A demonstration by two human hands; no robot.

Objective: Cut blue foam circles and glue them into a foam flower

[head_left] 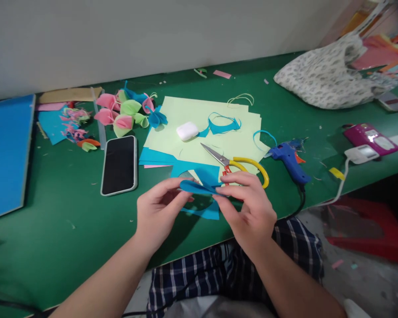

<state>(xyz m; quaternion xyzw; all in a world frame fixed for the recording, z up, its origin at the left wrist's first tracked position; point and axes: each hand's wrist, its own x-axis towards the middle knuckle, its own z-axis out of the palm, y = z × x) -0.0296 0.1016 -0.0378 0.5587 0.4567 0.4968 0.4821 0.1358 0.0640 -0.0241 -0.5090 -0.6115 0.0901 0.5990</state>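
Both of my hands hold one folded blue paper piece [199, 187] just above the green table's [69, 212] front edge. My left hand [157, 212] pinches its left end with thumb and fingers. My right hand [248, 207] pinches its right end, fingers curled. Under the piece lie blue paper offcuts [205, 212]. Yellow-handled scissors [234, 164] lie just behind my right hand on light green paper sheets [192, 145].
A black phone [119, 164] lies left of the sheets, a white earbud case [187, 131] on them. Finished pink, green and blue paper flowers [124, 112] sit behind. A blue glue gun [290, 161] lies right; a patterned bag [328, 79] far right; a blue board [6, 150] far left.
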